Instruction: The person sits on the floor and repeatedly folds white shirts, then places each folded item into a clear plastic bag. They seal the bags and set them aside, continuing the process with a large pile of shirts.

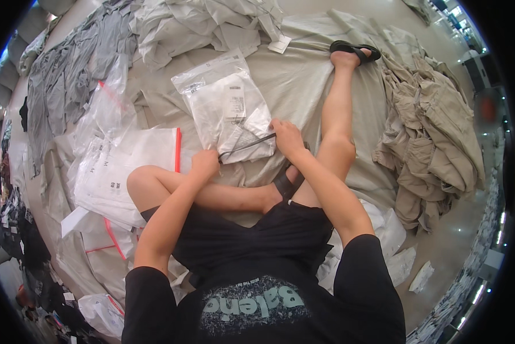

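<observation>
Between my two hands a thin dark cord [249,144] is stretched, slanting up to the right. My left hand [205,164] is closed at its lower end, near the bag's bottom left corner. At the upper end my right hand [287,137] pinches it with thumb and fingers. Under the cord lies a clear plastic bag [208,103] with a white folded garment and a printed label inside. A white crumpled piece with a fine grid pattern [243,136] is at the bag's lower part; whether it is inside or on top I cannot tell.
Clear bags with red edges [128,152] are stacked left of my bent knee. Grey garments [79,80] and off-white garments [200,28] are heaped at the far side. A beige garment pile [426,137] is on the right. A pale sheet [309,74] covers the floor.
</observation>
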Tool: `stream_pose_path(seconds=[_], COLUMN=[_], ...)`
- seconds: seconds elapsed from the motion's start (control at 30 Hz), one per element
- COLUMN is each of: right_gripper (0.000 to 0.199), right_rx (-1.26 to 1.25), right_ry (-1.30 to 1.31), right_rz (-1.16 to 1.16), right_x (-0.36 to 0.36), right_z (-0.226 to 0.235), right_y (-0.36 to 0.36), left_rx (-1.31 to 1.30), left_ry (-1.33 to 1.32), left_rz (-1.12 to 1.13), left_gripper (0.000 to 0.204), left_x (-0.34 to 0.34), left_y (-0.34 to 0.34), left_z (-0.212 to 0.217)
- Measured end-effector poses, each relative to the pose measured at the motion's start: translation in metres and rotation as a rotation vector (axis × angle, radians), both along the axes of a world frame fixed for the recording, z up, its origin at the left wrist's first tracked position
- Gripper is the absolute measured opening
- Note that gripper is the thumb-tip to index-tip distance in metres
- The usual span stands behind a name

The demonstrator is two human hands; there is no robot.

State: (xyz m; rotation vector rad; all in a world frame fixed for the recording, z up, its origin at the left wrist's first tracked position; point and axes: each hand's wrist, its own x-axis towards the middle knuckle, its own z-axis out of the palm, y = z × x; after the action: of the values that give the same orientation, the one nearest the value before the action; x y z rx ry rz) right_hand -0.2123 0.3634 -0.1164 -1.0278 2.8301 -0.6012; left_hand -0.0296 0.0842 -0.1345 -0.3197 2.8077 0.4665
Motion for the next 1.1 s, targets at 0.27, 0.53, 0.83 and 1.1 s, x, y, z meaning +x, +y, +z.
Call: stream_pose_path(seconds=[0.27,0.53,0.83,1.1], right_gripper=[0.017,0.014,0.020,0.020], right_rx=[-0.447,-0.764,-1.011,-1.128], right_ry=[0.154,0.204,-0.527,-0.606], right_rz=[0.076,0.104,-0.048,-0.014], right_x=[-0.005,-0.033,-0.025,-0.024], right_z=[0.106,0.239,0.217,0.213], right_y=[-0.013,-0.055,-0.056,-0.048], left_rx=[0.260,0.944,0.113,-0.147], left_ry=[0.497,0.914,1.094,1.008], left_rz=[0.378,0.585,0.441,-0.347], left_gripper=[0.026,0.011,0.013,0.016], left_x=[-0.008,-0.048,-0.055,-0.127], left_y=[-0.062,-0.116,-0.112,0.049], left_z=[0.161,0.296,0.267,0.291])
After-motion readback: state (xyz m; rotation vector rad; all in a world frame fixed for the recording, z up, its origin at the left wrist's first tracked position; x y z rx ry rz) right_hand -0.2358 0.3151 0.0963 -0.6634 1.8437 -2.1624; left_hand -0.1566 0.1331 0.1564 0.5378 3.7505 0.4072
